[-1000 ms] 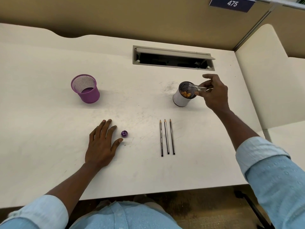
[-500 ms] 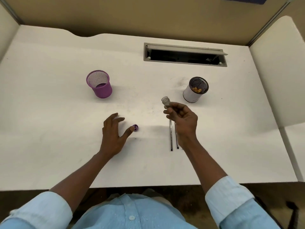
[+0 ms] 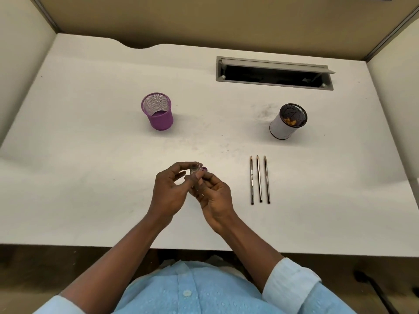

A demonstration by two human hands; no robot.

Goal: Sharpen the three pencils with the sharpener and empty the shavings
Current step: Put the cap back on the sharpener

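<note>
Shifted off white shavings cup (image 3: 281,130) to near tabletop (image 3: 90,155): right hand (image 3: 215,196), now meeting left hand (image 3: 167,191). Fingers (image 3: 181,164) of both curled, pinching clear sharpener barrel (image 3: 195,169). Purple sharpener head (image 3: 204,169) just beside barrel rim, holder unclear. Step, likely: reassembly after emptying. Next: seat head squarely, twist shut. Three pencils (image 3: 259,179) flat, right of hands, tips looking pointed.

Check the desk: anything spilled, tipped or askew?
Nothing spilled or tipped. Purple cup and white cup stand upright, shavings inside the white one, the three pencils lie parallel. Only oddity: a grey smudge on the desk left of the white cup.
</note>
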